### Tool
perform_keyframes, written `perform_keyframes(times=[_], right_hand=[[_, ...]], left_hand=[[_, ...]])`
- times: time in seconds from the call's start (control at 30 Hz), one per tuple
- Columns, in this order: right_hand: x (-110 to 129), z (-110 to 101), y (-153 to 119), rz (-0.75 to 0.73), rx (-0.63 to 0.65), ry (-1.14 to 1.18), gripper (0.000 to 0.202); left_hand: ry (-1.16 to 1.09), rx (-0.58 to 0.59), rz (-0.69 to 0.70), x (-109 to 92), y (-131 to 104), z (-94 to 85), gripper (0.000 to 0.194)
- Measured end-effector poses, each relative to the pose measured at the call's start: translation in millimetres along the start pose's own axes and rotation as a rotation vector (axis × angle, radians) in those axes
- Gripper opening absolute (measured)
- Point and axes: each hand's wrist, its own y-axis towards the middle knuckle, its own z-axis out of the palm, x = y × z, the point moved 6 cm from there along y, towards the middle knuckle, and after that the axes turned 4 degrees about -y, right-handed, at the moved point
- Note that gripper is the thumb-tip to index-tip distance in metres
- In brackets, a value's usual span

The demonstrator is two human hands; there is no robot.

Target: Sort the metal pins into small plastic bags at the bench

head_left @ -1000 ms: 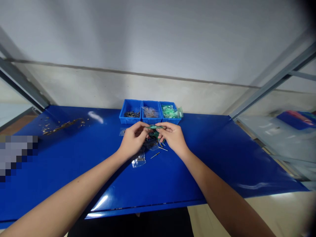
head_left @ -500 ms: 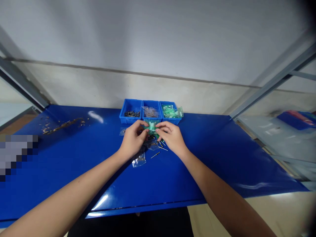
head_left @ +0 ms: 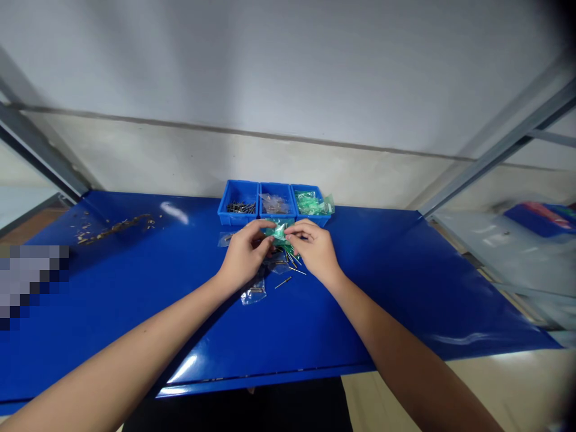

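A small green-tinted plastic bag [head_left: 279, 230] is stretched between my two hands, just in front of the blue bins. My left hand [head_left: 246, 251] pinches its left side between thumb and fingers. On the other side, my right hand [head_left: 314, 245] grips the bag's right edge in a pinch. Beneath the hands lie several loose rivets, one of them a separate rivet [head_left: 283, 282] nearer to me. Clear bags with small metal parts lie around them, including a clear bag [head_left: 254, 292] below my left hand.
Three blue bins stand side by side: the left bin [head_left: 222, 210] holds loose rivets, the middle bin [head_left: 278, 218] clear bags, the right bin [head_left: 315, 221] green bags. Scattered debris [head_left: 117, 228] lies at the blue table's [head_left: 189, 324] far left. Metal posts rise at both sides.
The green bag has tilted and shifted slightly, with my fingers adjusting at its edges. Bins and loose parts have stayed where they were.
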Motion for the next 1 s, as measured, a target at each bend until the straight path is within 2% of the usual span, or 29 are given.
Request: perform_keyframes(times=[0.2,0.33,0.43,0.53,0.63,0.77,1.0], right_hand=[[2.3,-6.0,1.2,-0.030,-0.025,-0.019,0.012],[4.9,-20.5,5.5,-0.078,-0.115,-0.079,0.019],[5.7,-38.0,11.3,-0.155,-0.224,-0.204,0.029],[2.5,-50.9,20.8,-0.222,-0.273,-0.394,0.046],[-5.5,-55.3,32.9,-0.237,-0.274,-0.620,0.061],[-20.0,-48.0,46.0,-0.197,-0.213,-0.861,0.070],[-37.4,-42.0,50.2,-0.154,-0.161,-0.900,0.070]], left_hand=[[0.046,-0.038,0.077,-1.1,0.4,-0.6,0.028],[0.139,-0.097,0.125,-3.4,0.5,-5.4,0.026],[0.183,-0.095,0.134,-5.3,0.1,-6.2,0.022],[0.207,-0.059,0.158,-8.3,-1.2,-2.4,0.021],[0.230,-0.013,0.188,-12.0,-2.9,3.5,0.024],[0.263,0.019,0.220,-16.3,-4.3,7.2,0.027],[0.271,0.014,0.236,-18.4,-5.4,4.7,0.025]])
